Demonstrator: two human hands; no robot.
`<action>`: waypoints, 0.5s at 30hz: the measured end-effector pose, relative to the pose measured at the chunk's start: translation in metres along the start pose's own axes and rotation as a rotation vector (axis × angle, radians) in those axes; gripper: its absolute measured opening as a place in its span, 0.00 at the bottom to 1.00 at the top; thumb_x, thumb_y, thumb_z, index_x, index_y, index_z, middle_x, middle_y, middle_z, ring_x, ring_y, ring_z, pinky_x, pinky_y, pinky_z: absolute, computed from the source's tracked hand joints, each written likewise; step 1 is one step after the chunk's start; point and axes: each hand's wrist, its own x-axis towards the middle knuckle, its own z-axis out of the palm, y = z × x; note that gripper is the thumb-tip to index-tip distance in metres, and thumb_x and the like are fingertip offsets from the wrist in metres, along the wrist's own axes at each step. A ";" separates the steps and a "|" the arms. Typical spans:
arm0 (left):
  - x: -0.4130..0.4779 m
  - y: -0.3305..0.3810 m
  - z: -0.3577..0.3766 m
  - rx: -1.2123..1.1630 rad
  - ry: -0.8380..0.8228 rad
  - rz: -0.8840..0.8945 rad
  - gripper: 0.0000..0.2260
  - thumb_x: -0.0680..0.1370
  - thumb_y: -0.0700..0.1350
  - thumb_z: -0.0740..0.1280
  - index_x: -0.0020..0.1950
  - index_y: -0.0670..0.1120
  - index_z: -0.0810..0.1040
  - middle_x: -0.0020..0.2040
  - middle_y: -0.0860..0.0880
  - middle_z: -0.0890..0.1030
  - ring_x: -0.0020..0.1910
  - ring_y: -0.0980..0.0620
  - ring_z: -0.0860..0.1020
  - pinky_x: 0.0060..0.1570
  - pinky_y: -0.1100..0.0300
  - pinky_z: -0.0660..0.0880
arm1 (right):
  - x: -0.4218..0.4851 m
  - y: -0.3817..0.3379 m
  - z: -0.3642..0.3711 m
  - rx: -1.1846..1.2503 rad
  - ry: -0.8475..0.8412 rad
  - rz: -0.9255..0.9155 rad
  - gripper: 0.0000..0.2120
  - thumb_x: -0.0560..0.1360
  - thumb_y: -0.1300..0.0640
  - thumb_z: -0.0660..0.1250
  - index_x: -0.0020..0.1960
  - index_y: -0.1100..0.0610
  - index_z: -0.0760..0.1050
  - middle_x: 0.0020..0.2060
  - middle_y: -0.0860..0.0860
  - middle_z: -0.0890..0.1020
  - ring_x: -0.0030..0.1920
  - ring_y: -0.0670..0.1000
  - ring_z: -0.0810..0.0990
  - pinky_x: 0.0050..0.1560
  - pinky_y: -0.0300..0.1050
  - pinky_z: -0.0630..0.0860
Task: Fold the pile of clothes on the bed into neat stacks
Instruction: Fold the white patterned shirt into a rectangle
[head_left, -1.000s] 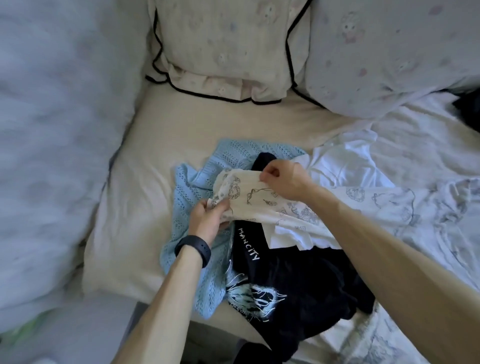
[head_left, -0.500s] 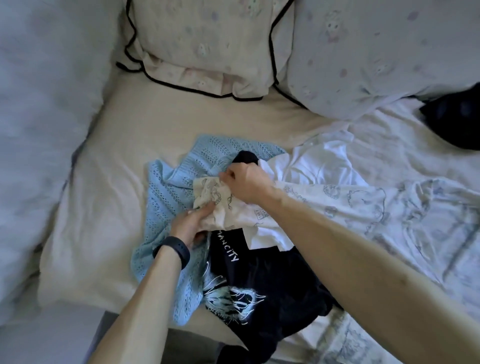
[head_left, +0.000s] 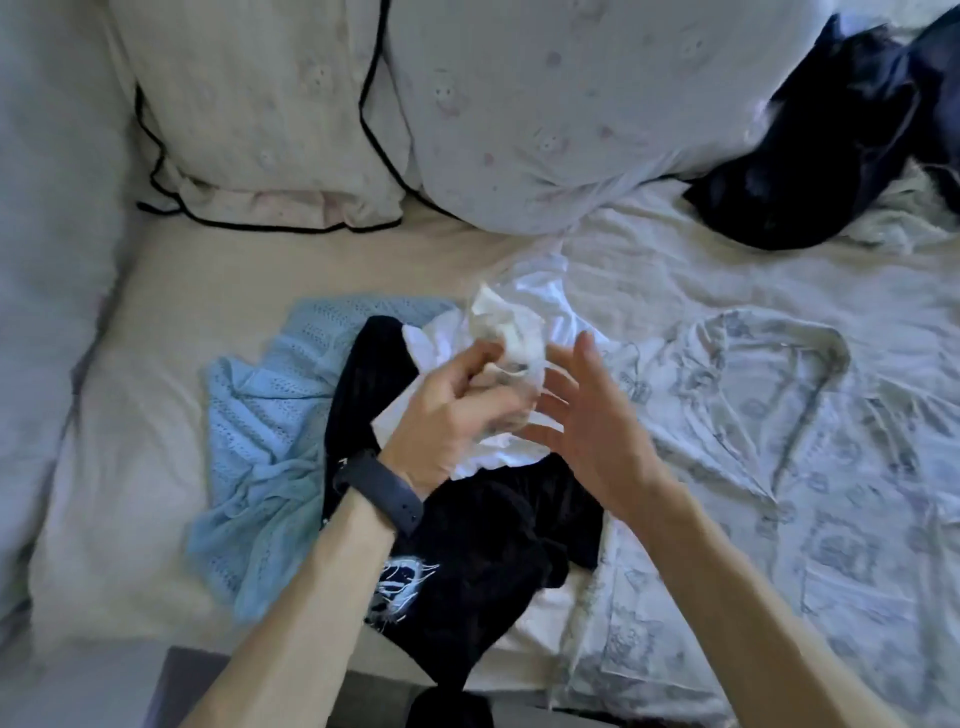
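A small cream printed garment is bunched up above the pile, and my left hand, with a dark band on its wrist, grips it from the left. My right hand is beside it with fingers spread and straight, barely touching the cloth. Underneath lie a black printed T-shirt, a light blue knit and a white top. A printed collared pyjama shirt lies spread out flat on the right.
Two pillows lean at the head of the bed, one with black piping. A dark heap of clothes sits at the back right. Bare cream sheet lies left of the pile. The bed's near edge is at the bottom.
My right hand has let go of the cream garment and opened. My left hand has gathered it into a bunch and lifted it. The view has shifted right, showing the pyjama shirt.
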 end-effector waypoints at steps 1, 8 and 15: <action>0.003 -0.002 0.035 0.049 -0.137 -0.023 0.10 0.73 0.41 0.72 0.49 0.56 0.86 0.47 0.52 0.84 0.49 0.57 0.82 0.49 0.65 0.77 | -0.022 -0.008 -0.027 0.044 0.043 -0.033 0.32 0.73 0.28 0.67 0.64 0.51 0.81 0.59 0.55 0.84 0.58 0.55 0.84 0.53 0.48 0.82; 0.016 -0.082 0.230 0.415 -0.327 -0.060 0.07 0.74 0.46 0.69 0.47 0.51 0.87 0.59 0.62 0.81 0.64 0.64 0.75 0.66 0.57 0.72 | -0.157 0.012 -0.233 0.206 0.571 0.055 0.12 0.77 0.58 0.68 0.57 0.61 0.84 0.51 0.64 0.85 0.50 0.62 0.85 0.48 0.54 0.83; 0.049 -0.201 0.251 1.158 0.272 -0.063 0.20 0.74 0.43 0.70 0.65 0.53 0.75 0.73 0.51 0.68 0.72 0.51 0.66 0.71 0.53 0.65 | -0.218 0.095 -0.407 0.288 0.849 0.355 0.21 0.80 0.37 0.60 0.61 0.52 0.78 0.53 0.53 0.82 0.52 0.56 0.82 0.49 0.54 0.80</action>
